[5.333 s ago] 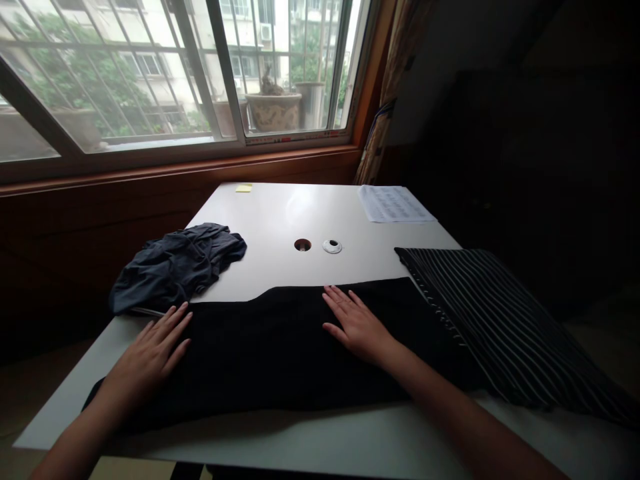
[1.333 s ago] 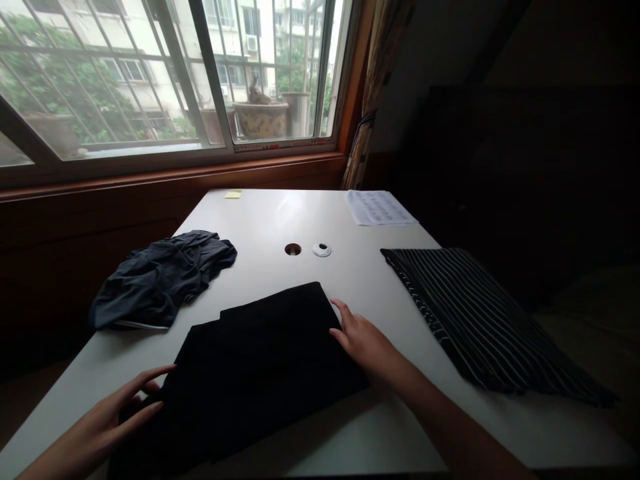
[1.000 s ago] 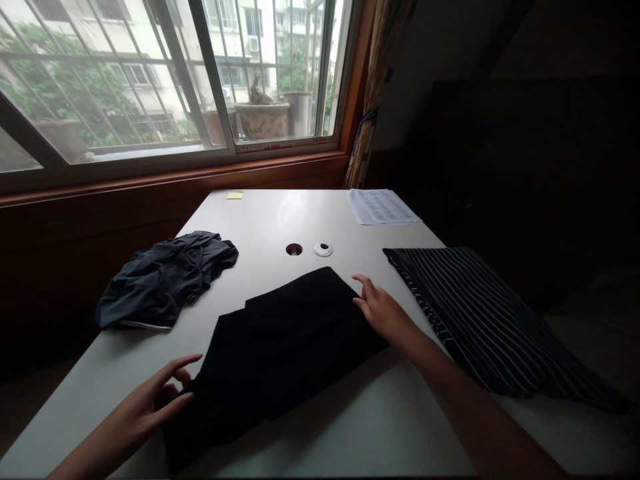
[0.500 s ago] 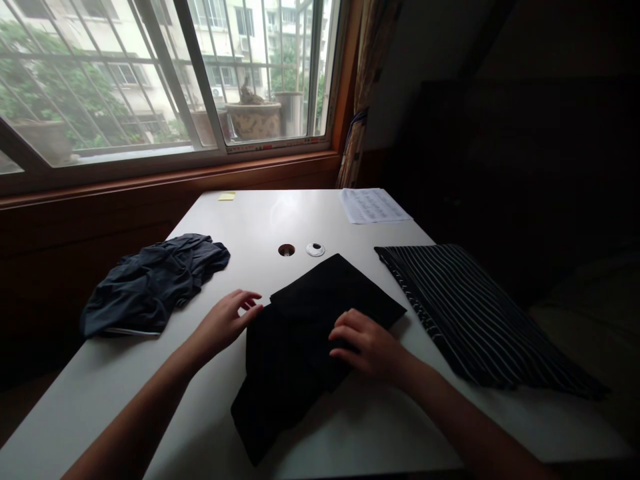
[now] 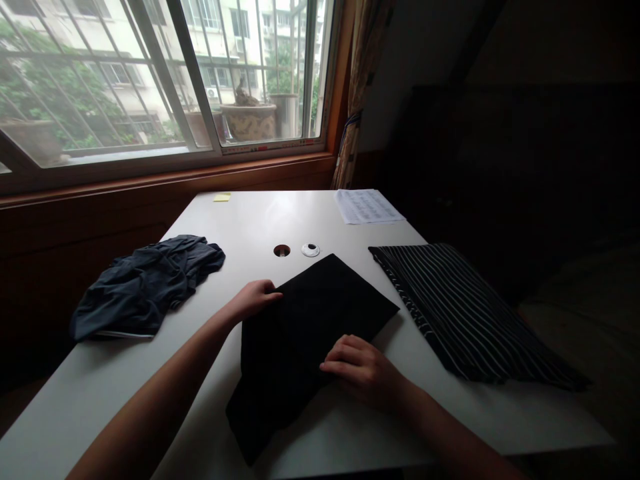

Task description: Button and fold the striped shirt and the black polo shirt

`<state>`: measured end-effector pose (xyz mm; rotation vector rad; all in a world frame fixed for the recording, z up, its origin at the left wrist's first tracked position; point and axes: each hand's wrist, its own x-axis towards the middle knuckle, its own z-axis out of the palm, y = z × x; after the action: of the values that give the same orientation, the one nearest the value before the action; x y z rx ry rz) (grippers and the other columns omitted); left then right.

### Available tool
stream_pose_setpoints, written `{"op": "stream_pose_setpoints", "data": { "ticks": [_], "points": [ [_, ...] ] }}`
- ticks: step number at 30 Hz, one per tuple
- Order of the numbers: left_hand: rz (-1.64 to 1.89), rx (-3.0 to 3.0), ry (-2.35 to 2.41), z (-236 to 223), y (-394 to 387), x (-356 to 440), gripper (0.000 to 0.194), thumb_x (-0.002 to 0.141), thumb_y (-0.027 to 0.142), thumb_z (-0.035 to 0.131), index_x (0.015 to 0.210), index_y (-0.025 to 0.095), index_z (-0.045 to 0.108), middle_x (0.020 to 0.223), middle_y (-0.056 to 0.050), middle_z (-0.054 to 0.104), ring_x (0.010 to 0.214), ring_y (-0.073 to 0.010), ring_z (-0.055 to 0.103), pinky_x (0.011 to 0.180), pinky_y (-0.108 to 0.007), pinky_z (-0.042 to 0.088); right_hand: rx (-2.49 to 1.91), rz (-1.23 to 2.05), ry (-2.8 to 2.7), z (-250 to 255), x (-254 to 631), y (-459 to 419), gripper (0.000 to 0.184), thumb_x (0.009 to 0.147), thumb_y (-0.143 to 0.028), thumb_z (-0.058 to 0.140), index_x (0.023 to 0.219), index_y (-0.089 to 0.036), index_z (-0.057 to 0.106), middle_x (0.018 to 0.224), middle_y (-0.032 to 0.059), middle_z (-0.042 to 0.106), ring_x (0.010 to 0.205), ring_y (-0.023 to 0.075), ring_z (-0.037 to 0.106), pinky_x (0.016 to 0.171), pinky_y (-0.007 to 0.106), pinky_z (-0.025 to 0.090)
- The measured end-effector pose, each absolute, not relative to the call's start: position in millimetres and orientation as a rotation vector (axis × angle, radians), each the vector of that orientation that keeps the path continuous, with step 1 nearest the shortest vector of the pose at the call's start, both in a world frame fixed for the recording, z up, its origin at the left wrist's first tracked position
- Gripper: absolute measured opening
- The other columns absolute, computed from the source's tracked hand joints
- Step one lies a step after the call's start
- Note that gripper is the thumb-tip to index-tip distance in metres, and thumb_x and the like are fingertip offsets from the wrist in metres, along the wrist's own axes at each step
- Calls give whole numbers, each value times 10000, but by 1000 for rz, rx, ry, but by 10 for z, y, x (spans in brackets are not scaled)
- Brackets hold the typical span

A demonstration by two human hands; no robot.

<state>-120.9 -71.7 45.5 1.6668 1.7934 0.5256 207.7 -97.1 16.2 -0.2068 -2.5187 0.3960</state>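
A plain black garment (image 5: 320, 300) lies folded and turned at an angle on the white table (image 5: 125, 387); its exact kind is hard to make out. My left hand (image 5: 257, 297) pinches its upper left edge, thumb and fingers closed on the cloth. Lower down on the right side, my right hand (image 5: 363, 367) grips the near edge with curled fingers. One narrower end of the cloth points toward me at the lower left. To the left of my left hand sits a crumpled dark blue-grey garment (image 5: 155, 283).
A black striped cloth (image 5: 465, 307) lies flat on the right. Toward the back are printed sheets (image 5: 370, 207), a yellow sticky note (image 5: 222, 197), a round cable hole (image 5: 282, 251) and a white ring cover (image 5: 311, 250). A barred window (image 5: 150, 87) stands behind the table.
The black garment went from spread out long to folded shorter and turned at an angle. My left hand moved up and right and closed on its edge; my right hand slid slightly nearer me.
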Motion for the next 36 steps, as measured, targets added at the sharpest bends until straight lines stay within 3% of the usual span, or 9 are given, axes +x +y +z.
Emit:
{"op": "stream_pose_setpoints", "data": {
  "ticks": [7,13,17,22,26,28,32,34,36],
  "points": [
    [889,1420,1714,674,-884,-1231,378,783,549,688,858,181,644,727,8,612,657,-158,540,579,-256,392,-191,356,-2324,461,2028,-1082,277,922,-57,565,1159,-152,676,914,63,702,814,172,604,739,343,510],
    [1068,1474,1677,1033,-1223,-1391,343,835,499,686,989,195,647,719,26,554,659,-141,495,582,-242,368,-66,253,-2287,827,1868,-1303,268,898,-68,633,1158,-117,680,902,48,721,771,148,601,685,310,501],
    [968,1551,1743,1085,-1573,-1622,363,867,518,652,1058,209,640,742,22,550,680,-152,503,604,-250,381,100,204,-2343,898,1650,-1512,192,899,-125,667,1087,-100,694,763,-2,671,665,116,560,580,284,443],
    [696,1579,1796,786,-1945,-1866,383,904,544,578,1114,226,616,762,11,600,695,-179,559,615,-267,408,208,154,-2438,621,1380,-1774,56,895,-165,688,948,-150,698,685,-43,599,583,94,492,489,272,336],
    [499,1626,1899,528,-2100,-1932,355,912,510,535,1127,240,620,819,-13,660,756,-218,631,693,-307,471,227,266,-2598,368,1327,-1823,226,943,-411,648,934,-188,680,705,-31,608,609,119,520,494,282,346],
    [449,1680,1940,477,-2123,-1941,346,918,492,515,1138,250,629,883,-32,678,814,-237,657,755,-335,500,209,367,-2606,349,1368,-1758,289,954,-478,611,977,-197,677,752,-22,644,627,128,535,515,287,381],
    [474,1891,2026,532,-2043,-1868,374,942,460,482,1202,244,641,1116,-84,662,958,-260,669,890,-390,521,-5,478,-2576,497,1508,-1518,219,987,-338,570,1099,-182,674,927,29,719,778,150,610,709,309,497],
    [490,2051,2072,586,-1948,-1740,401,965,425,471,1291,238,614,1257,-106,629,1117,-287,633,1002,-429,485,-154,459,-2579,561,1562,-1414,235,992,-277,550,1170,-175,664,1048,57,733,931,178,639,848,339,513],
    [472,2246,2038,613,-1825,-1545,440,994,372,450,1401,236,545,1405,-115,570,1312,-312,524,1106,-464,414,-284,415,-2635,562,1585,-1360,333,1004,-324,538,1283,-165,625,1244,92,695,1146,228,608,997,394,481]
  ]
}}
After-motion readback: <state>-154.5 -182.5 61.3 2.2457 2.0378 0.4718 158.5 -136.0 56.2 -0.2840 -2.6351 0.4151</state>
